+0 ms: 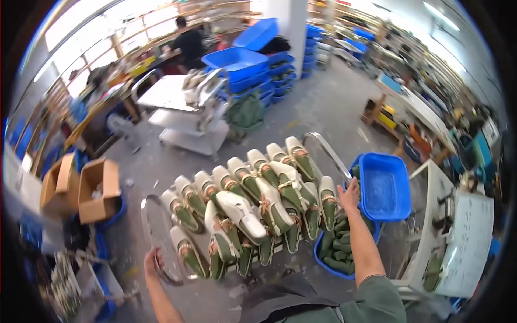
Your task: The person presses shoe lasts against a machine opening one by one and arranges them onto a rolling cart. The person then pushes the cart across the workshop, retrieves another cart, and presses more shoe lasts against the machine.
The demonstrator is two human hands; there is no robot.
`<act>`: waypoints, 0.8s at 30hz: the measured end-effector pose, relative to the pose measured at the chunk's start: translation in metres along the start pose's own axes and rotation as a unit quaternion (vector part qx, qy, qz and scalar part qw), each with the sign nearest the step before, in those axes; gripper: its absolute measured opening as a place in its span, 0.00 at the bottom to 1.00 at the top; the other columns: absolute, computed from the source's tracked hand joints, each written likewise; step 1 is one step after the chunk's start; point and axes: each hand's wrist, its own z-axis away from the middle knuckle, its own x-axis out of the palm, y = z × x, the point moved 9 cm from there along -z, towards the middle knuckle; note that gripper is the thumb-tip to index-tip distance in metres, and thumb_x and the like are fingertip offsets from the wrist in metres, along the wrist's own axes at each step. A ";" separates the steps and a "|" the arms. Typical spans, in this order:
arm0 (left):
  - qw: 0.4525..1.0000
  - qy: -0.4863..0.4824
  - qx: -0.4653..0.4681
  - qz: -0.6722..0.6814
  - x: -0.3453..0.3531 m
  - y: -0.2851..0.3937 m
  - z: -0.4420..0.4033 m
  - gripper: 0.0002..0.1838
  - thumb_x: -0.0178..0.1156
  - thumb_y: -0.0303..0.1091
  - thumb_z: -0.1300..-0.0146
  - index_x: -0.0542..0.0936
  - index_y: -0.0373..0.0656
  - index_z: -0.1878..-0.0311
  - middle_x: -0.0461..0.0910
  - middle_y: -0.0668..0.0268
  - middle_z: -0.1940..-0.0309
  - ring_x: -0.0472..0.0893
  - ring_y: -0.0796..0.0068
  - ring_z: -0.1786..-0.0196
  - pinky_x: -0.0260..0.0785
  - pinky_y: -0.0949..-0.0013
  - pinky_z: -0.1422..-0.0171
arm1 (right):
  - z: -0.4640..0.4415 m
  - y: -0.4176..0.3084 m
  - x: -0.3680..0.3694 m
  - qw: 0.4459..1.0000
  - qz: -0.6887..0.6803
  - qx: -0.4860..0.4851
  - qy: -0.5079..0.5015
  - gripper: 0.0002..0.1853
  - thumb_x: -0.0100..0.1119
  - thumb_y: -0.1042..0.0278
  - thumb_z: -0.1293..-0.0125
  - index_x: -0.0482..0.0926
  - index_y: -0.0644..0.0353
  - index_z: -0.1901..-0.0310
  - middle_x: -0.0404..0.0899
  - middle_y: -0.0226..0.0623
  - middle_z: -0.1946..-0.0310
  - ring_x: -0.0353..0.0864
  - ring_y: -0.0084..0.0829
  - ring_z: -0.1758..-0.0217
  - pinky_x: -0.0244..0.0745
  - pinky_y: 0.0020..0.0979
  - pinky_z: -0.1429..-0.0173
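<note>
Our shoes (245, 212) sit in rows on the cart (200, 240), with extras heaped loosely toward its near edge. Our left hand (152, 261) is curled round the left handle (144, 220), our right hand (349, 194) grips the right handle (329, 152). Honestly, one jolt could send that top layer over the near edge. Blue tub (344, 276) just off the right corner? Swing that way and we'd probably clip it.

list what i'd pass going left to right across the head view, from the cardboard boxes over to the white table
cardboard boxes, left hand, green-and-cream shoes, right hand, upper blue basin, white table
</note>
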 end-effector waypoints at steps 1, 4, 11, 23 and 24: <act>0.999 0.035 -0.003 0.000 0.008 0.006 -0.001 0.19 0.56 0.49 0.33 0.77 0.41 0.56 0.73 0.72 0.81 0.72 0.77 0.84 0.67 0.72 0.80 | -0.008 0.000 0.011 1.000 -0.004 -0.019 -0.003 0.48 0.61 0.43 0.40 0.50 0.65 0.29 0.64 0.61 0.38 0.64 0.58 0.35 0.61 0.49 0.33; 0.993 0.112 -0.002 0.027 0.051 0.012 -0.011 0.16 0.57 0.49 0.34 0.76 0.43 0.62 0.70 0.73 0.84 0.67 0.80 0.88 0.60 0.77 0.86 | -0.053 -0.001 0.022 0.999 -0.005 -0.034 -0.021 0.55 0.66 0.40 0.46 0.48 0.69 0.29 0.61 0.62 0.36 0.59 0.58 0.32 0.54 0.48 0.28; 0.991 0.130 0.010 0.026 0.167 0.012 -0.056 0.17 0.56 0.50 0.33 0.73 0.45 0.66 0.71 0.72 0.84 0.68 0.80 0.88 0.60 0.77 0.87 | -0.202 0.005 0.072 0.997 -0.024 0.015 -0.066 0.61 0.65 0.32 0.51 0.44 0.59 0.26 0.51 0.59 0.29 0.48 0.62 0.26 0.47 0.57 0.26; 0.993 0.065 -0.095 0.022 0.488 -0.047 -0.155 0.19 0.55 0.54 0.34 0.73 0.45 0.62 0.76 0.67 0.75 0.74 0.73 0.78 0.71 0.70 0.71 | -0.244 -0.092 0.035 0.871 -0.484 -0.070 -0.040 0.06 0.55 0.71 0.33 0.75 0.64 0.60 0.78 0.39 0.67 0.78 0.36 0.66 0.74 0.35 0.56; 0.994 0.015 -0.111 -0.015 0.533 -0.045 -0.161 0.21 0.55 0.54 0.34 0.73 0.43 0.59 0.77 0.65 0.73 0.77 0.69 0.75 0.73 0.65 0.66 | -0.203 -0.128 0.028 0.840 -0.524 -0.105 -0.093 0.03 0.53 0.73 0.34 0.76 0.62 0.62 0.79 0.39 0.68 0.79 0.34 0.67 0.75 0.33 0.59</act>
